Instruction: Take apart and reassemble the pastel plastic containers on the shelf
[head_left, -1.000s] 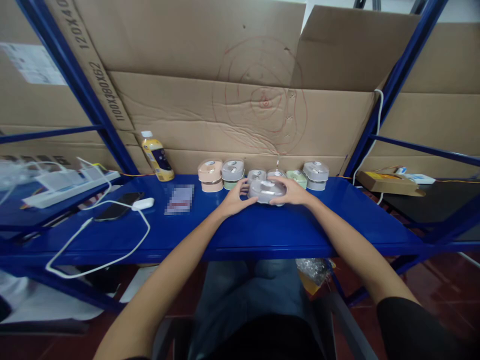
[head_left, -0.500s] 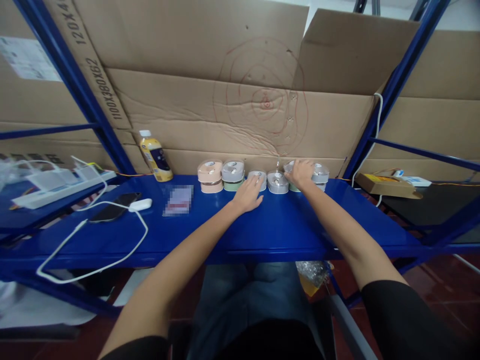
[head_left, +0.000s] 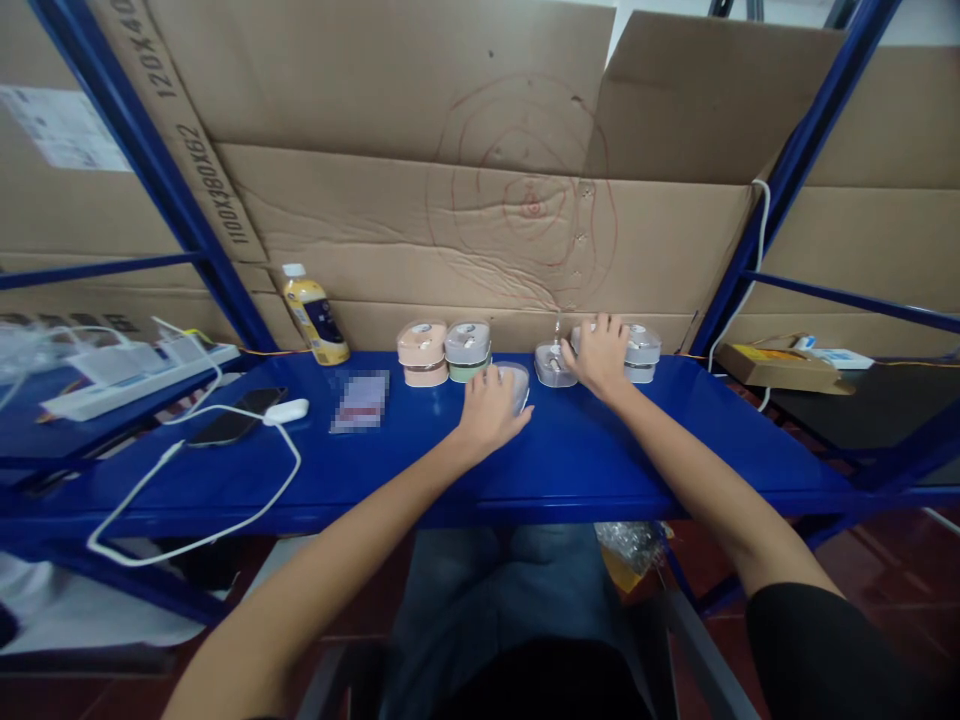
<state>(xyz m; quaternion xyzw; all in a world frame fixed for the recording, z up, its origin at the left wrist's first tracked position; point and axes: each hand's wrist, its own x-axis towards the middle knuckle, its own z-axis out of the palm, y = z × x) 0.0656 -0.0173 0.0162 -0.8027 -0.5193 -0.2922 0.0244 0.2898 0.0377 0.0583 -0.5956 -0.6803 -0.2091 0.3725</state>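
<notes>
A row of small lidded containers stands at the back of the blue shelf (head_left: 577, 460). My left hand (head_left: 489, 412) lies curled over a grey container (head_left: 519, 384), which sits a little in front of the row. My right hand (head_left: 600, 354) covers another small container in the row, which is mostly hidden under its bent fingers. That hand sits between a single grey container (head_left: 553, 365) and a grey stacked pair (head_left: 643, 352). A peach stack (head_left: 421, 353) and a grey-and-green stack (head_left: 466, 350) stand to the left.
A yellow drink bottle (head_left: 314, 315) stands at the back left. A phone (head_left: 231, 421), a white charger (head_left: 286, 409) with a looping cable, a blurred card (head_left: 361, 400) and a power strip (head_left: 112, 385) lie to the left. Cardboard (head_left: 480, 230) lines the back; a flat box (head_left: 780, 365) lies right.
Both hands let go of the grey container they held in front. The right hand reached back into the row. The left hand has drawn one grey container forward out of the row.
</notes>
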